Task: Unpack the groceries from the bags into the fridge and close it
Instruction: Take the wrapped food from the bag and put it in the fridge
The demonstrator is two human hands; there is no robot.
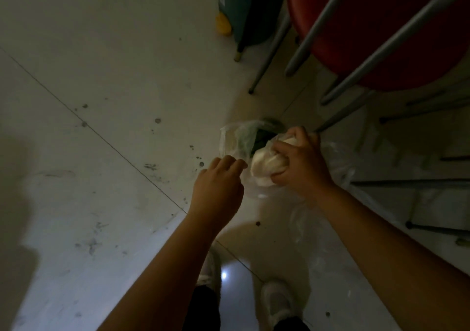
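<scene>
A clear plastic grocery bag (235, 139) lies open on the pale tiled floor, with something dark green inside it (264, 133). My right hand (297, 162) is shut on a pale, whitish wrapped item (262, 167) just above the bag's mouth. My left hand (218, 185) hovers right beside it on the left, fingers curled and apart, holding nothing that I can see. More crumpled clear plastic (338, 160) lies under and right of my right hand. The fridge is not in view.
A red stool (381, 25) with grey metal legs (315, 27) stands at the upper right, one leg close behind my right hand. A teal object with a yellow wheel (223, 22) stands at the top. My two feet in white slippers (276, 302) are below. The floor is dim.
</scene>
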